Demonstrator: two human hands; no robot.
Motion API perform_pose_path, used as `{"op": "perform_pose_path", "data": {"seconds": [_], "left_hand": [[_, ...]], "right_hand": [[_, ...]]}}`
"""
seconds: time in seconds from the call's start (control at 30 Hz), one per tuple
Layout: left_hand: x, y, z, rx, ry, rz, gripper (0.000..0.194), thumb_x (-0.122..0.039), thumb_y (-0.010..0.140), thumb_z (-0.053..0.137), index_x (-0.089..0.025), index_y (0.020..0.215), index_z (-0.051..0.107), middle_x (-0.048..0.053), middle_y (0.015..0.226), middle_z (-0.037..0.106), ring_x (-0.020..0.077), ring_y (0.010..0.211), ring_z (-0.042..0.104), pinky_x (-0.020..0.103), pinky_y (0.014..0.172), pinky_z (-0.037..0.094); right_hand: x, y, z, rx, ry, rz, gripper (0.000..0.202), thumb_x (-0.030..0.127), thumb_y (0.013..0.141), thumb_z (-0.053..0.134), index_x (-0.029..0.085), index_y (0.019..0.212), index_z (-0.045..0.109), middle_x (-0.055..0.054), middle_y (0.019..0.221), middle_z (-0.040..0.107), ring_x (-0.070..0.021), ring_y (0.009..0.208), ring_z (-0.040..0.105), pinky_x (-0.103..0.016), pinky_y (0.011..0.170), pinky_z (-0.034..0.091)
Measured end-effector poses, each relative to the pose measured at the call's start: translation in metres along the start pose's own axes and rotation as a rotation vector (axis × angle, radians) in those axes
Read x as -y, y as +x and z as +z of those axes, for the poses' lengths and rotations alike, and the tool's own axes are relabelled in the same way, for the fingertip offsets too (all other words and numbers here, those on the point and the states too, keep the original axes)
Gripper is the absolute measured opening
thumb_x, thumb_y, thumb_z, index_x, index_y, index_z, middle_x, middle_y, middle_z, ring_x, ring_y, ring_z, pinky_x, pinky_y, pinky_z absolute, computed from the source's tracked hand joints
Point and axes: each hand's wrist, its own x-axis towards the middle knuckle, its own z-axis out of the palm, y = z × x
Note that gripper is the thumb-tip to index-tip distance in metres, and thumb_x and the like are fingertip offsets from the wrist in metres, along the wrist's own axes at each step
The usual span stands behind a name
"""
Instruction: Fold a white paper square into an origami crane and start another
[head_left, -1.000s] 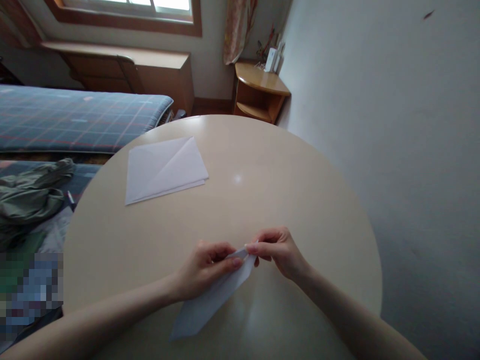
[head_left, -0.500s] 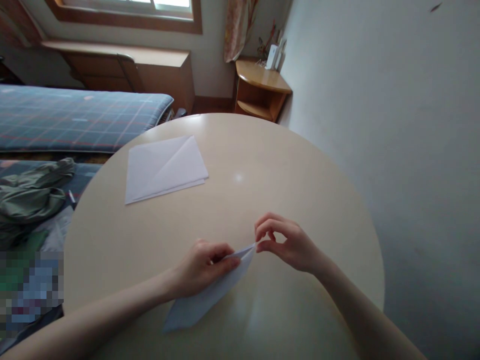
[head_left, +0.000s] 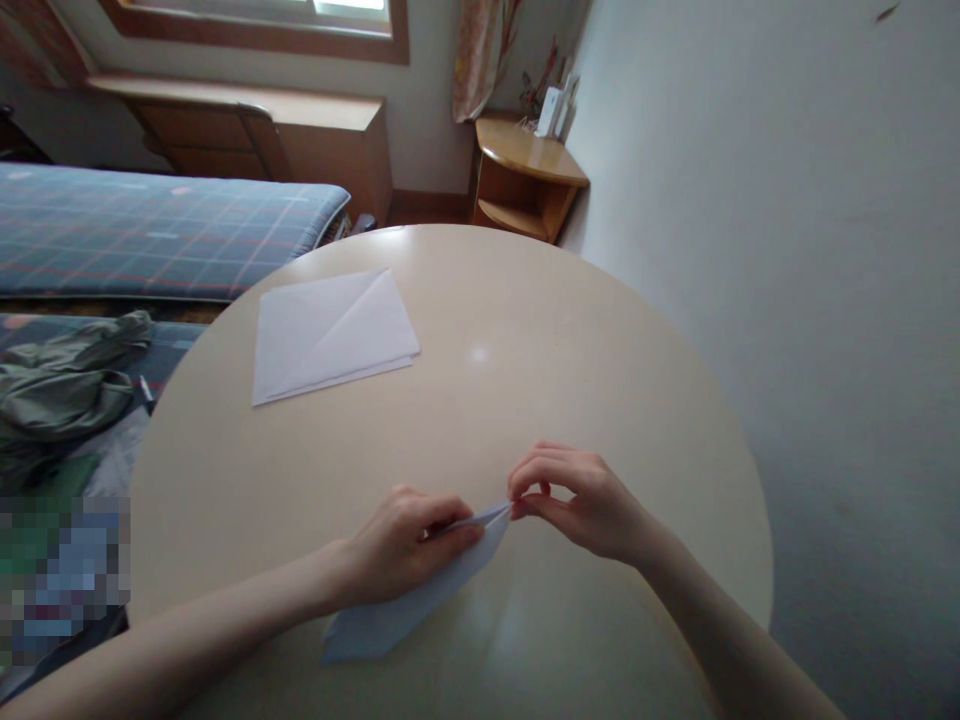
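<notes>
A folded sheet of white paper (head_left: 420, 612) is held just over the near part of the round table (head_left: 600, 380), slanting from lower left to upper right. My left hand (head_left: 412, 545) is closed on its upper edge, thumb on the near side. At the narrow right tip, the thumb and fingers of my right hand (head_left: 570, 497) pinch the paper. The layers part slightly between the two hands. My left palm and fingers hide some of the upper edge.
Other white paper sheets (head_left: 334, 335), with a diagonal crease, lie at the table's far left. A plaid mattress (head_left: 165, 235) and a crumpled green garment (head_left: 67, 390) are to the left. A white wall (head_left: 840, 300) bounds the right side, with a corner shelf (head_left: 529, 150) behind the table.
My right hand has moved slightly down, and its fingers have closed more tightly on the paper's tip. My left hand keeps its hold. The view has shifted a little.
</notes>
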Motion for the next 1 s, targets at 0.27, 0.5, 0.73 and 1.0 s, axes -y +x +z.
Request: {"op": "perform_pose_path", "data": {"seconds": [0.27,0.5,0.73,1.0], "left_hand": [[0.0002,-0.0016,0.0014,0.000,-0.006,0.026,0.024,-0.025,0.086,0.047,-0.013,0.072,0.061,-0.004,0.051,0.046,0.0059,0.046,0.040,0.015,0.046,0.031],[0.0000,-0.0014,-0.0005,-0.011,0.016,0.047,0.023,-0.024,0.086,0.047,-0.013,0.072,0.062,-0.005,0.051,0.046,0.0056,0.046,0.040,0.015,0.046,0.030],[0.0008,-0.0016,-0.0001,-0.021,0.011,0.060,0.023,-0.023,0.086,0.048,-0.013,0.071,0.061,-0.005,0.051,0.045,0.0053,0.045,0.039,0.015,0.045,0.030],[0.0013,-0.0010,0.0006,-0.031,0.023,0.068,0.022,-0.023,0.086,0.049,-0.013,0.072,0.062,-0.005,0.051,0.046,0.0052,0.045,0.039,0.015,0.045,0.030]], "right_hand": [[0.0014,-0.0002,0.0020,-0.032,-0.012,-0.043,0.009,0.016,0.080,0.061,0.019,0.071,0.060,-0.001,0.065,0.064,-0.0121,0.062,0.055,-0.025,0.057,0.047],[0.0035,0.0004,0.0021,-0.057,-0.011,-0.023,0.010,0.019,0.080,0.062,0.019,0.071,0.061,-0.001,0.064,0.063,-0.0119,0.060,0.055,-0.024,0.056,0.047],[0.0011,-0.0009,0.0033,-0.078,-0.018,-0.046,0.010,0.016,0.079,0.062,0.018,0.070,0.061,0.000,0.063,0.062,-0.0107,0.060,0.055,-0.022,0.056,0.047],[0.0028,0.0003,0.0021,-0.092,-0.040,-0.076,0.012,0.014,0.080,0.062,0.018,0.068,0.062,0.000,0.063,0.064,-0.0115,0.062,0.057,-0.023,0.058,0.047]]}}
